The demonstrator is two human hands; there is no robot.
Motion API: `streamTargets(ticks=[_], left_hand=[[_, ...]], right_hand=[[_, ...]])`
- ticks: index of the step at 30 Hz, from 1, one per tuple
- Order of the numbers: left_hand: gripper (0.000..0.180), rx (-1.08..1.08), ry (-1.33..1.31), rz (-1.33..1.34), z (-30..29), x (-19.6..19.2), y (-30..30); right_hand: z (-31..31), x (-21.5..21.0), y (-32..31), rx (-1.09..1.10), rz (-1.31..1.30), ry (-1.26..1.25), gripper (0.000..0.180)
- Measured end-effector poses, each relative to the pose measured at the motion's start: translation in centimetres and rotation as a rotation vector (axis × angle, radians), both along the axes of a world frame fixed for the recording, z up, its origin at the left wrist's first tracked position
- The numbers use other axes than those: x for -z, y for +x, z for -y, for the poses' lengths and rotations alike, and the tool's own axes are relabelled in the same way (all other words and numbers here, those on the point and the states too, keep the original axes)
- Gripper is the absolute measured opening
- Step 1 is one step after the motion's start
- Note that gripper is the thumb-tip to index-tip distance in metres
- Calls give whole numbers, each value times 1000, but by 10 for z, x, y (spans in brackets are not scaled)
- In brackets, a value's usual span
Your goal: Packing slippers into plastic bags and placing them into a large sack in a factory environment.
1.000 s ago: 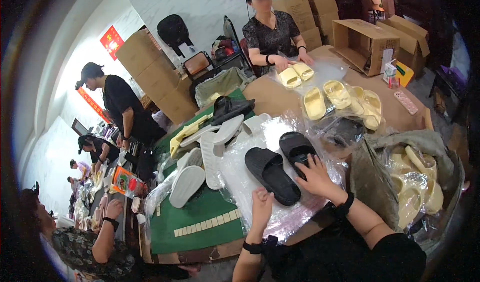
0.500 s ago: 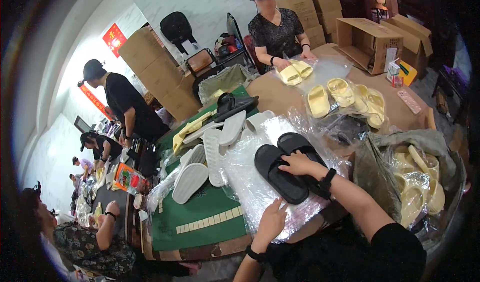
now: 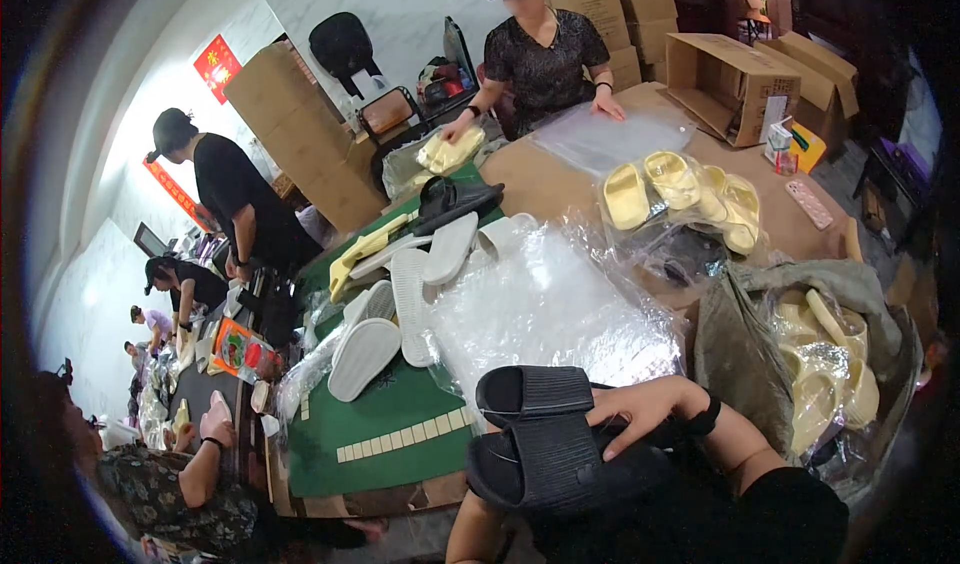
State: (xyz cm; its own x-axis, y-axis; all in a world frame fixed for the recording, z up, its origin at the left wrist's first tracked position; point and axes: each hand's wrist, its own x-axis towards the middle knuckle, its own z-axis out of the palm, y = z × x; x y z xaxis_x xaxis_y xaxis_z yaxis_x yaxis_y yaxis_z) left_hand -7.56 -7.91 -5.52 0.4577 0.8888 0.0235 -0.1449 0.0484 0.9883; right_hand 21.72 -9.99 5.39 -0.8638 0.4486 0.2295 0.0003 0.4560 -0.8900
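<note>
A pair of black slide slippers (image 3: pixel 545 454) is raised off the table near its front edge, close to my body. My right hand (image 3: pixel 650 409) grips the pair from the right side, its fingers lying over the nearer slipper. Behind the slippers my left hand is hidden; only its forearm (image 3: pixel 475 536) shows beneath them. Just beyond lies a stack of clear plastic bags (image 3: pixel 560 309). To its left rest several light grey slippers (image 3: pixel 362 359), a yellow slipper (image 3: pixel 365 254) and another black slipper (image 3: pixel 460 204).
A green mat (image 3: pixel 400 474) bears a strip of pale squares (image 3: pixel 405 436). Bagged yellow slippers fill a sack (image 3: pixel 725 349) at right; more yellow slippers (image 3: pixel 675 182) sit on the table. Across it, a person holds yellow slippers over another sack. An open carton (image 3: pixel 735 84) stands far right.
The black slippers have been lifted off the plastic bags and brought toward me, turned sideways. My left hand went behind them. The person opposite moved yellow slippers to the sack on the left.
</note>
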Motion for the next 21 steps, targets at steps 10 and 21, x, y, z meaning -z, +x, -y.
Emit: streamTargets(ticks=[10, 21], left_hand=[[24, -445, 257, -555, -84, -59, 45], [16, -625, 642, -473, -50, -89, 64]], right_hand=[[5, 5, -22, 8, 12, 69, 36], [21, -18, 7, 791, 616, 82, 50]])
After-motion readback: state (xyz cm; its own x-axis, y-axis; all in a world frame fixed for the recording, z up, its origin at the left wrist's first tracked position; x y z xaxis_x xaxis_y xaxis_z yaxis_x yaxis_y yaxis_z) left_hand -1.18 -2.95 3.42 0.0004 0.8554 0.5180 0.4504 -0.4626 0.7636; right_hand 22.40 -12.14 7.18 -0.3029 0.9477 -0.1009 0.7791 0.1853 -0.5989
